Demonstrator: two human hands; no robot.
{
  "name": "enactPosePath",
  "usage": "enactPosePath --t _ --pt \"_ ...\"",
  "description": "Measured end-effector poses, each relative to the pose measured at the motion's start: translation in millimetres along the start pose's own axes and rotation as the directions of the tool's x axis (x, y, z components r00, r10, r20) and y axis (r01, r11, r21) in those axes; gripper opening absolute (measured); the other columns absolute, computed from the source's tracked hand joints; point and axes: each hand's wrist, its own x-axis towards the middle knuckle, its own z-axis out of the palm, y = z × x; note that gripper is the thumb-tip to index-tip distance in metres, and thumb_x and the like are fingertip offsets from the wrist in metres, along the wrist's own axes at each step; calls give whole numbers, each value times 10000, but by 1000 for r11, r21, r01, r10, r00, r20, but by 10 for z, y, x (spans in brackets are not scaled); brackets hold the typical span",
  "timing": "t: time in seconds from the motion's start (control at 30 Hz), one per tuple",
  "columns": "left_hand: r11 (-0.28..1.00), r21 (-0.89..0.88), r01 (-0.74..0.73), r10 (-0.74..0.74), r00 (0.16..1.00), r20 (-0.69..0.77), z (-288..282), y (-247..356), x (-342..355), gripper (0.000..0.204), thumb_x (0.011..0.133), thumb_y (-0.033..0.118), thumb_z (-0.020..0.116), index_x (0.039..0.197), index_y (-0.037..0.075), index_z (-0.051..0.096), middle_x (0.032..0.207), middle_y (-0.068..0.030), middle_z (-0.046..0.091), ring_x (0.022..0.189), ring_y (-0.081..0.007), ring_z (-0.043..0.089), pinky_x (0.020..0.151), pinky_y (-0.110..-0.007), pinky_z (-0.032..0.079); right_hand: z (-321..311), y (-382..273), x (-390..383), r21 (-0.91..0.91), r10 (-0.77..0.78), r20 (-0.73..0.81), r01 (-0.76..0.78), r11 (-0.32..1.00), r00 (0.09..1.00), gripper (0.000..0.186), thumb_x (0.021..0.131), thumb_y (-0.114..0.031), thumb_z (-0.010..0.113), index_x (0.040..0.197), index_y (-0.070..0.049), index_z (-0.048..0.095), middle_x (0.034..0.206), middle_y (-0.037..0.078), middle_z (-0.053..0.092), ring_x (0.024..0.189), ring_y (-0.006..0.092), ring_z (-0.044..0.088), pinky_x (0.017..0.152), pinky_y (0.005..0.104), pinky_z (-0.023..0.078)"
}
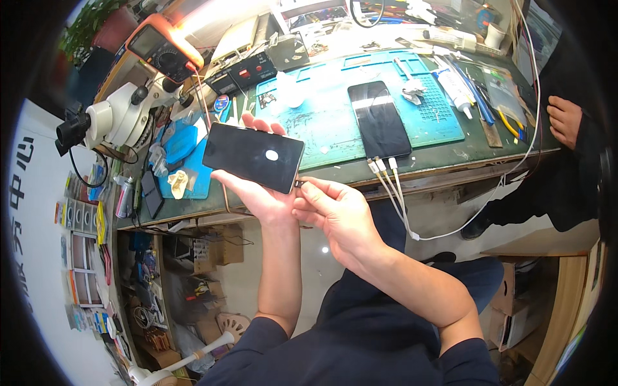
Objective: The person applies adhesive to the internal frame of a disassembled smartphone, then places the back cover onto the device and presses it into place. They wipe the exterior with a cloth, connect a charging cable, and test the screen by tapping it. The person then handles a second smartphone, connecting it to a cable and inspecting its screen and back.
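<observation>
A black smartphone (251, 156) lies across the palm of my left hand (261, 193), above the front edge of the bench. Its screen is dark, with a white round spot that looks like a reflected light. My fingers curl up past its far edge and my thumb rests along the near side. At the phone's right end, my right hand (335, 209) pinches a small dark piece (299, 184) against the corner; its exact kind is too small to tell. A second black phone (380, 119) lies on the blue-green mat (315, 135), with white cable plugs (383, 166) at its near end.
Tweezers, pens, a white tube (454, 90) and bags crowd the right side. An orange multimeter (164, 48), a black power unit (241, 72) and a microscope (106, 122) stand at the left. The white cable (450, 233) hangs off the bench. Another person's hand (565, 121) is at the right.
</observation>
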Motion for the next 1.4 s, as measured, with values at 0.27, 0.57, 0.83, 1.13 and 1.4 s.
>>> enactPosePath --t 0.27,0.57,0.83,1.13,1.4 --pt "994 50 -95 91 992 84 155 -13 -106 901 895 772 422 1467 78 374 1422 -117 495 1258 -259 511 1101 -501 433 -4 -17 -80 33 5 -16 -5 999 1000 244 991 -124 632 1163 48 625 997 62 674 873 119 646 840 296 565" --pt "992 70 -103 93 987 134 155 49 -149 886 897 786 399 1484 123 369 1451 -112 483 1226 -251 546 1073 -499 457 -111 -19 -64 -30 106 45 -105 994 993 249 967 -185 680 1126 6 667 966 28 674 866 94 620 822 270 539" --pt "988 116 -103 89 989 118 169 15 -228 851 911 762 403 1488 137 374 1446 -106 491 1214 -241 552 1071 -484 454 -188 42 -33 -22 103 99 -102 995 990 230 956 -179 693 1098 1 674 946 17 661 852 81 595 789 251 518" --pt "940 -219 262 -237 962 135 160 104 -406 784 971 686 347 1473 85 394 1416 -84 493 1177 -236 517 1052 -406 444 -244 11 -18 -361 25 218 57 931 976 233 866 -143 781 1023 6 693 897 39 705 767 86 631 729 251 527" --pt "927 -267 263 -267 964 23 224 168 -497 769 976 675 350 1444 68 420 1355 -88 506 1163 -238 515 1026 -398 448 -210 38 -84 -504 -194 265 307 808 944 159 831 -111 794 924 1 731 838 30 732 768 68 661 731 250 537"
